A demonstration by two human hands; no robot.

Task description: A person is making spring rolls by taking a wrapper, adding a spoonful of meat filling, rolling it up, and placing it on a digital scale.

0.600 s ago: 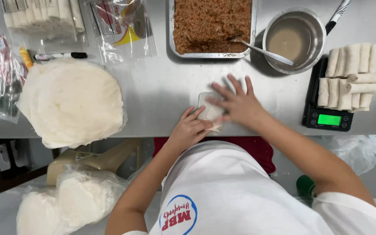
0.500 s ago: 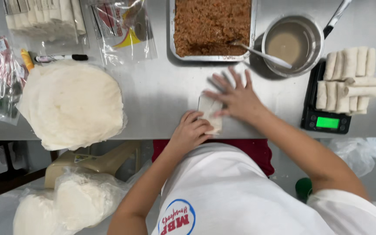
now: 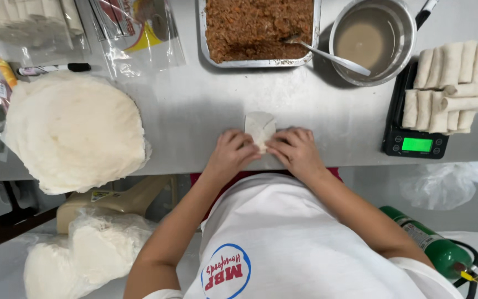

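Note:
A half-rolled white wrapper lies on the steel table near its front edge. My left hand presses on its near left side and my right hand on its near right side, fingertips on the roll. Only the far flap of the wrapper shows beyond my fingers. A metal tray of brown minced filling sits at the back, with a spoon resting between it and a steel bowl of cloudy liquid.
A stack of round white wrappers lies at the left. Finished rolls are piled on a black scale at the right. Plastic bags and a marker lie at the back left. A green cylinder stands below right.
My right hand has pulled back from the far side of the wrapper to the near edge. Both hands now sit side by side on the roll.

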